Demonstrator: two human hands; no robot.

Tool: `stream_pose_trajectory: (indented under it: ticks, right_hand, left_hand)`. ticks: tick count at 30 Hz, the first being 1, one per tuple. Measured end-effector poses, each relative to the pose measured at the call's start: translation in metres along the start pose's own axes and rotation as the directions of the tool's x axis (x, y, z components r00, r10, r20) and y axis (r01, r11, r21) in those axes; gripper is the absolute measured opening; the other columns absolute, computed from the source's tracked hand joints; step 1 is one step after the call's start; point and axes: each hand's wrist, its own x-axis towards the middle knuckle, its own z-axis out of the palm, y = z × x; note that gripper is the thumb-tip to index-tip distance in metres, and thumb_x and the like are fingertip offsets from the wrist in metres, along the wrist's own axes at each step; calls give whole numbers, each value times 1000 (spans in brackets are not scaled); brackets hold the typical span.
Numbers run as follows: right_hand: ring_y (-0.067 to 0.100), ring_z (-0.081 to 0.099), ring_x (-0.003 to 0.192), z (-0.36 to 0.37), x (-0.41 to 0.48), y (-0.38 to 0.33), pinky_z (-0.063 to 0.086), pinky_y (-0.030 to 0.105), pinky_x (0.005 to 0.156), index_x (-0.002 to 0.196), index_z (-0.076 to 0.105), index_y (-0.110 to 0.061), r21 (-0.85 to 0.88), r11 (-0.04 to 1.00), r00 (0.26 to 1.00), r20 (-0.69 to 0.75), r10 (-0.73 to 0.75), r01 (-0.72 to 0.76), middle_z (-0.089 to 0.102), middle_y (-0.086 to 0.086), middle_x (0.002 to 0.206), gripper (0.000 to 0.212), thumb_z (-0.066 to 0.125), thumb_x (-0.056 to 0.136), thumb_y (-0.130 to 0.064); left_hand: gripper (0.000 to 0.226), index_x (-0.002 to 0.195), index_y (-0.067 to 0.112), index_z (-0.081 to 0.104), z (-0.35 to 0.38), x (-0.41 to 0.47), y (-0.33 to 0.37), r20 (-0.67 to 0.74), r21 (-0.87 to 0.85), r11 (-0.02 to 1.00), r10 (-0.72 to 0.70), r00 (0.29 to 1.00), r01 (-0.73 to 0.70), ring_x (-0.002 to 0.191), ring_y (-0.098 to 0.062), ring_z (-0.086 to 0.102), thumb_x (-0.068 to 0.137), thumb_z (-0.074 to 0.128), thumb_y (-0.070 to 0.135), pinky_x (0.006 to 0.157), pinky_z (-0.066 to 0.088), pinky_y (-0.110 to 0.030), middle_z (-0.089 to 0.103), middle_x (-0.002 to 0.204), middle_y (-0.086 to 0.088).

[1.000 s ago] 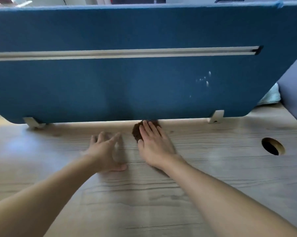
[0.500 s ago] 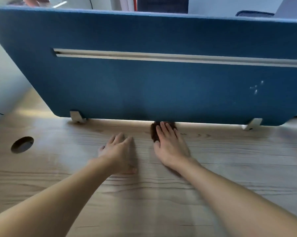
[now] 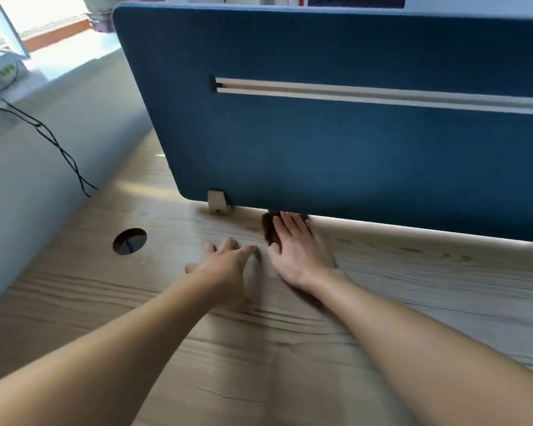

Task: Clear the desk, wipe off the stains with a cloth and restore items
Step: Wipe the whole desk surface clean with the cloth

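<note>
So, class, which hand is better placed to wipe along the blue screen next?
Right. The right hand lies flat on the brown cloth at the foot of the screen; the left hand rests on bare desk beside it.

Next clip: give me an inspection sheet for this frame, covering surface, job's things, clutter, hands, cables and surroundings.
Surface: wooden desk, with a round cable hole at left.
Job's things: brown cloth at the foot of the blue divider panel, mostly covered by the right hand.
Clutter: nothing seen.
Hands: left hand rests on the desk, holding nothing; right hand presses flat on the cloth.
Cables: black cables run down the wall at left.
Surroundings: the panel carries a metal rail; window at upper left.
</note>
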Motion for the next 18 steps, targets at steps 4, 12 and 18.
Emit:
stream_pose_trajectory:
  ticks: [4,12,18]
  right_hand:
    - [28,42,133,5,8,13,20,39,119,131,54,-13,-28,951,941,-157,301,-309,54,11,141,60,23,90,-43]
    - [11,2,152,26,15,-113,-1,34,124,158,16,-20,33,997,996,53,-77,76,6,-2,167,65,24,97,-41]
    - [10,-4,152,22,32,-122,-5,33,123,159,10,-20,3,983,973,142,-183,185,0,-3,167,62,22,103,-42]
  left_hand:
    - [102,154,40,10,4,-20,-69,16,-62,994,-94,995,95,136,-33,22,79,75,22,111,37,-52,19,145,-6]
    - [116,154,31,15,3,-26,-97,18,-99,993,-64,998,66,140,-34,27,64,88,36,113,37,-49,20,150,-6]
    - [135,156,34,-13,12,-61,-171,64,-115,954,-270,961,276,151,-42,-9,67,88,43,121,16,-58,-11,164,-11]
